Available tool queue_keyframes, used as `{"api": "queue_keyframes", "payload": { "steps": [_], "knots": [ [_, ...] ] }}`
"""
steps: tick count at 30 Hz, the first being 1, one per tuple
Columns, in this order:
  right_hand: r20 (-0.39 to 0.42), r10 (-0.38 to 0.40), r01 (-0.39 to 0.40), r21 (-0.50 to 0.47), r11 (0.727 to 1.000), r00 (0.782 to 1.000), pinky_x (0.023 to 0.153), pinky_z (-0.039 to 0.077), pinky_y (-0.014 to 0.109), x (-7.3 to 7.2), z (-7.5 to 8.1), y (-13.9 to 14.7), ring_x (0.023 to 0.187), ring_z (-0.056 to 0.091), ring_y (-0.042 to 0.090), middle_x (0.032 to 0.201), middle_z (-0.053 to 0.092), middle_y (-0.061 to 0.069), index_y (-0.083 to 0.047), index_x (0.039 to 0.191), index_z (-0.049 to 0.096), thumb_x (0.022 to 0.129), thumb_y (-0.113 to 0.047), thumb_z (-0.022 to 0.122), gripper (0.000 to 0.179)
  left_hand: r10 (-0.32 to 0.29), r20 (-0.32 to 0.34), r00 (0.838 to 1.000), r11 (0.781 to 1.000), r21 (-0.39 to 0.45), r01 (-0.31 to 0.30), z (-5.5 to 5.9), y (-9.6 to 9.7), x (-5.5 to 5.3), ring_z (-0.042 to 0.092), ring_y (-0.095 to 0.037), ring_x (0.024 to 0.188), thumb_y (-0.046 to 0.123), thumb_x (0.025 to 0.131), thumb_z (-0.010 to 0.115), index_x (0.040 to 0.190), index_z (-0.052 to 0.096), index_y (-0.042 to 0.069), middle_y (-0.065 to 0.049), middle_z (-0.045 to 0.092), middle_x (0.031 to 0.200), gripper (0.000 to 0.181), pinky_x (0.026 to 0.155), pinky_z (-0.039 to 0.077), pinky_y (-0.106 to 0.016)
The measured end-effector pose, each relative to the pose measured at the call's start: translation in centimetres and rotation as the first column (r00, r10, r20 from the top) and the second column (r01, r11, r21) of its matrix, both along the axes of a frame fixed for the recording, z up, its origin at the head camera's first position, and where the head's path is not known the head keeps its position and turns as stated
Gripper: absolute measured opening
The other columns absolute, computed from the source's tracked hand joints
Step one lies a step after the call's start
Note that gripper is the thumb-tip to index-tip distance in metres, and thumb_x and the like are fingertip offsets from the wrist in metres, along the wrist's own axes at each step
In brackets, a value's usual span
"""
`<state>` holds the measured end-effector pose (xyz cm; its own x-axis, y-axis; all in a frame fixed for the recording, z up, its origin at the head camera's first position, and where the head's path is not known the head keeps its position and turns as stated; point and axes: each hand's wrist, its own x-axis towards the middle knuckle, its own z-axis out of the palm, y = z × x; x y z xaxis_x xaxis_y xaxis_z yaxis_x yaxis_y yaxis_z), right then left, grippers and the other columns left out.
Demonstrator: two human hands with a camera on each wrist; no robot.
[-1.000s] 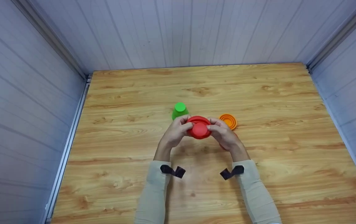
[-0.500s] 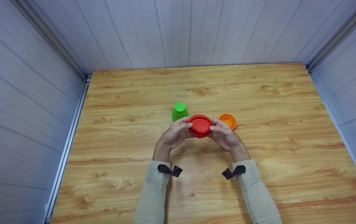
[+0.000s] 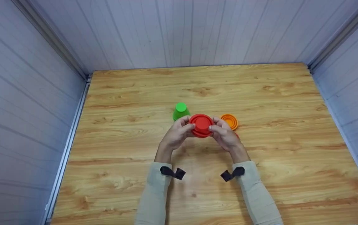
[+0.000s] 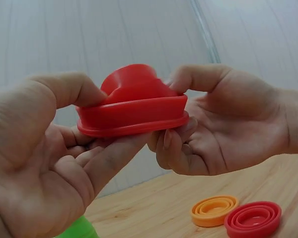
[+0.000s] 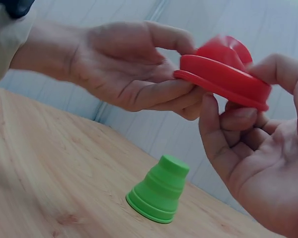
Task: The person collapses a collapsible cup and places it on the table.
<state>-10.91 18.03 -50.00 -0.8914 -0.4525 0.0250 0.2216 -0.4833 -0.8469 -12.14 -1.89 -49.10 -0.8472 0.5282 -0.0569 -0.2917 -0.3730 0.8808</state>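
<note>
Both hands hold a red collapsible cup (image 3: 201,124) up over the table, its base facing up and its wall partly folded. In the left wrist view the cup's middle ring (image 4: 134,78) is creased and leans to one side. My left hand (image 3: 175,135) pinches the left of the rim, thumb on top and fingers underneath. My right hand (image 3: 226,136) grips the opposite side the same way, its thumb against the folded wall. A green collapsible cup (image 5: 159,191) stands upside down and fully extended on the table, beyond my left hand.
An orange collapsible cup (image 3: 229,122) lies flattened on the wooden table (image 3: 275,103), beyond my right hand. Beside it is a second red cup (image 4: 253,219), also flattened and mostly hidden by that hand in the head view. Pale panel walls (image 3: 179,34) enclose the table.
The thumbs have shifted on the red cup. Its base tilted toward me at first, looked pressed flatter half a second ago, and now stands out again. The cups on the table have not moved.
</note>
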Motion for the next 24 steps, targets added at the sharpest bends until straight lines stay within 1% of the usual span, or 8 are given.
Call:
{"api": "queue_keyframes", "payload": {
  "steps": [3,4,6,9,12,14,17,24],
  "knots": [
    [-0.002,-0.010,0.010,0.006,1.000,1.000,0.081,0.053,0.023,0.07,0.14,-0.07,0.090,0.063,0.012,0.104,0.064,0.004,-0.004,0.110,0.052,0.090,-0.001,0.048,0.021,0.013,-0.002,1.000,1.000,-0.021,-0.013,0.24,0.09,-0.01,0.068,-0.013,0.082,-0.001,0.092,0.045,0.096,0.050,0.005,-0.003,0.063,0.093,0.009,0.074,0.058,-0.029],
    [0.001,-0.003,0.003,-0.005,1.000,1.000,0.083,0.053,0.024,0.08,0.12,-0.02,0.092,0.063,0.012,0.105,0.063,0.004,-0.004,0.111,0.052,0.090,-0.002,0.048,0.022,0.011,0.001,1.000,1.000,-0.014,-0.011,0.29,0.07,0.00,0.067,-0.012,0.082,0.000,0.092,0.045,0.096,0.050,0.006,-0.003,0.063,0.093,0.008,0.075,0.058,-0.029],
    [0.005,0.032,-0.032,-0.038,0.999,0.999,0.085,0.051,0.026,0.10,-0.04,0.19,0.094,0.062,0.014,0.109,0.062,0.005,-0.005,0.114,0.051,0.089,-0.003,0.049,0.024,-0.003,0.018,1.000,1.000,0.027,0.002,0.31,-0.03,0.01,0.067,-0.013,0.084,0.001,0.092,0.045,0.097,0.050,0.005,-0.004,0.064,0.094,0.009,0.076,0.057,-0.029],
    [-0.001,0.084,-0.084,-0.072,0.994,0.996,0.091,0.049,0.029,0.11,-0.32,0.51,0.103,0.060,0.016,0.117,0.059,0.006,-0.006,0.118,0.048,0.089,-0.002,0.049,0.030,-0.040,0.027,0.999,0.996,0.081,0.038,0.26,-0.24,0.08,0.066,-0.013,0.089,0.000,0.090,0.047,0.104,0.049,0.005,-0.005,0.062,0.101,0.016,0.079,0.056,-0.029],
    [-0.017,0.106,-0.106,-0.070,0.992,0.994,0.095,0.048,0.030,0.16,-0.44,0.62,0.111,0.058,0.017,0.123,0.057,0.007,-0.006,0.123,0.046,0.089,0.000,0.049,0.035,-0.066,0.012,0.998,0.995,0.079,0.064,0.14,-0.38,0.14,0.064,-0.014,0.095,-0.003,0.089,0.050,0.115,0.046,0.002,-0.006,0.058,0.110,0.027,0.083,0.055,-0.028],
    [-0.022,0.101,-0.103,-0.061,0.993,0.995,0.097,0.048,0.031,0.21,-0.36,0.58,0.113,0.058,0.017,0.125,0.057,0.008,-0.005,0.125,0.045,0.089,0.001,0.050,0.037,-0.069,-0.005,0.998,0.996,0.051,0.069,0.14,-0.38,0.16,0.062,-0.014,0.098,-0.004,0.088,0.052,0.121,0.044,0.000,-0.006,0.056,0.113,0.034,0.084,0.054,-0.028],
    [-0.010,0.085,-0.085,-0.049,0.995,0.996,0.096,0.049,0.031,0.33,-0.14,0.48,0.113,0.058,0.017,0.125,0.058,0.008,-0.005,0.126,0.044,0.089,0.002,0.051,0.038,-0.058,-0.017,0.998,0.998,0.022,0.059,0.15,-0.35,0.15,0.062,-0.016,0.099,-0.005,0.088,0.054,0.125,0.042,-0.003,-0.007,0.055,0.115,0.038,0.085,0.054,-0.029],
    [0.028,0.008,-0.008,0.002,1.000,1.000,0.091,0.052,0.028,0.44,0.25,0.08,0.107,0.061,0.016,0.119,0.061,0.008,-0.004,0.120,0.047,0.087,0.004,0.055,0.035,-0.030,-0.031,0.999,0.999,-0.013,0.029,0.25,-0.09,0.14,0.063,-0.016,0.097,-0.006,0.088,0.053,0.123,0.043,-0.004,-0.008,0.055,0.114,0.037,0.083,0.055,-0.029]
  ]
}}
